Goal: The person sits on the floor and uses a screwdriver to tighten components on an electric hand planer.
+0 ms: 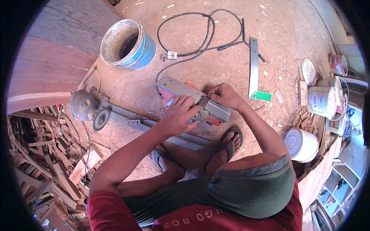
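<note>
An electric hand planer lies upside down in front of me, its grey metal sole facing up and red-orange parts of its body showing below. My left hand grips the planer's near side, with the fingertips by the dark slot across the middle of the sole. My right hand is closed in a pinch at the far edge of the tool, beside that same slot. Whatever is between its fingers is hidden or too small to name. A dark power cord runs from the planer's left end.
Beyond lie the cord's plug and a try square with a green handle. A blue bucket stands far left, above a grinder. Wood scraps fill the lower left. Lidded white pails line the right.
</note>
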Action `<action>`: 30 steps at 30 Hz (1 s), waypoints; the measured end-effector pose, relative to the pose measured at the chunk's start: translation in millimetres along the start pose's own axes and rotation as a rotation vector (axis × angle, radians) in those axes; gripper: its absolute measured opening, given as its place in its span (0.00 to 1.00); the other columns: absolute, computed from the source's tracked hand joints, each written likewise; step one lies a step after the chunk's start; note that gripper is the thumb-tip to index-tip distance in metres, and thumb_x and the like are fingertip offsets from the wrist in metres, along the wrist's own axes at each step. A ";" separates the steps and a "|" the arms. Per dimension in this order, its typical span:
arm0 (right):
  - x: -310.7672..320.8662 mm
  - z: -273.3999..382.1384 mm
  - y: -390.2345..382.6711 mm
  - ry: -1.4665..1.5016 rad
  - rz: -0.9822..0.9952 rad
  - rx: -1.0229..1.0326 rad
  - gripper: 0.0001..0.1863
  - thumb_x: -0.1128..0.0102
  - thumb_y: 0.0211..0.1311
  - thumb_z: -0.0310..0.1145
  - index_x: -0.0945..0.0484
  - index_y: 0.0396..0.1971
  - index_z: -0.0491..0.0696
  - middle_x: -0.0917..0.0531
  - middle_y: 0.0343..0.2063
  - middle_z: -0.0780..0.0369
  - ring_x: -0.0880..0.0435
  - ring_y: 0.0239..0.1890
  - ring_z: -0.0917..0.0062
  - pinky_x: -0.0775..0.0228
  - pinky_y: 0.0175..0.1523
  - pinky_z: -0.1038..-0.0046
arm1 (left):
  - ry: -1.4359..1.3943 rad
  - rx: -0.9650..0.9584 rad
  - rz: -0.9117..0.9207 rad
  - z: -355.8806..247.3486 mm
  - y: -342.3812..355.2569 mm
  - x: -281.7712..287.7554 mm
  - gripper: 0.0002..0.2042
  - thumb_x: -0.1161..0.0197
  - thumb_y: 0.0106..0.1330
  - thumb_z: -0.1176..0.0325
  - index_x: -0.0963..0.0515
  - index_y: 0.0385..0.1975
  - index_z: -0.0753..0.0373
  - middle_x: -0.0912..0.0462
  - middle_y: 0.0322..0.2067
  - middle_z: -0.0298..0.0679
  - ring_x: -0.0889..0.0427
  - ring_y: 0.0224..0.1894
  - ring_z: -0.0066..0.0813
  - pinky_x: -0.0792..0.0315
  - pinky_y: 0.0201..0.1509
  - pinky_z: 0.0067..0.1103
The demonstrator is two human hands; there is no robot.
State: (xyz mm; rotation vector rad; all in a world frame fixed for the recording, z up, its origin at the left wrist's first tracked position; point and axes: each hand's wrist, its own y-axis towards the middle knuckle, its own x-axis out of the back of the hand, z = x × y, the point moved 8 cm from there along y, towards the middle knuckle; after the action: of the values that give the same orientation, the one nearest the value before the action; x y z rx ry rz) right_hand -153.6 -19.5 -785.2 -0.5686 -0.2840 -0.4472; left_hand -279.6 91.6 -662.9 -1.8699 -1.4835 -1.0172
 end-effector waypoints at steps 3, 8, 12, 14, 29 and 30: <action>2.3 7.8 0.0 -0.052 0.019 0.012 0.12 0.35 0.59 0.33 0.15 0.34 0.39 0.13 0.30 0.50 0.11 0.36 0.64 0.22 0.45 0.67 | 0.018 -0.019 0.009 -2.0 1.3 1.5 0.23 0.30 0.46 0.64 0.21 0.45 0.61 0.31 0.37 0.42 0.29 0.46 0.41 0.36 0.51 0.34; 0.0 19.3 -1.7 -0.009 0.009 0.128 0.10 0.37 0.60 0.29 0.15 0.37 0.39 0.13 0.29 0.55 0.16 0.33 0.77 0.23 0.43 0.71 | 0.001 -0.010 0.022 -2.7 3.1 1.2 0.23 0.30 0.46 0.64 0.21 0.45 0.62 0.31 0.38 0.42 0.29 0.46 0.41 0.36 0.51 0.34; -3.9 28.0 -2.3 -0.083 0.037 0.101 0.10 0.37 0.60 0.30 0.14 0.39 0.41 0.12 0.32 0.54 0.13 0.36 0.72 0.22 0.45 0.69 | 0.018 0.009 0.045 -3.1 3.7 1.1 0.23 0.29 0.46 0.64 0.21 0.45 0.62 0.31 0.38 0.43 0.29 0.47 0.41 0.36 0.53 0.34; -4.1 27.2 -1.4 -0.103 0.031 0.112 0.10 0.36 0.60 0.31 0.14 0.38 0.41 0.12 0.33 0.54 0.12 0.37 0.69 0.22 0.46 0.68 | 0.013 0.004 0.048 -4.0 5.0 1.7 0.24 0.28 0.46 0.64 0.21 0.45 0.62 0.31 0.38 0.43 0.29 0.48 0.42 0.36 0.54 0.35; -4.6 29.8 -0.4 -0.173 0.001 0.103 0.09 0.35 0.57 0.32 0.15 0.34 0.43 0.13 0.30 0.53 0.12 0.35 0.63 0.22 0.43 0.65 | -0.014 0.033 0.104 -4.6 5.7 -0.9 0.26 0.27 0.45 0.66 0.21 0.48 0.63 0.31 0.41 0.43 0.30 0.50 0.42 0.36 0.56 0.35; -4.9 29.1 0.0 -0.182 0.001 0.091 0.09 0.35 0.57 0.32 0.15 0.34 0.43 0.13 0.30 0.53 0.12 0.35 0.63 0.22 0.44 0.65 | -0.016 0.038 0.109 -4.1 5.7 -1.5 0.26 0.27 0.45 0.66 0.21 0.48 0.63 0.31 0.41 0.43 0.30 0.50 0.42 0.36 0.56 0.35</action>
State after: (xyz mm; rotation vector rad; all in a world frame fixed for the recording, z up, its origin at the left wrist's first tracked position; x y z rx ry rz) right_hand -161.7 -1.2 -763.5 -0.5207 -0.4760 -0.3798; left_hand -275.2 86.1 -661.5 -1.9135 -1.3842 -0.9189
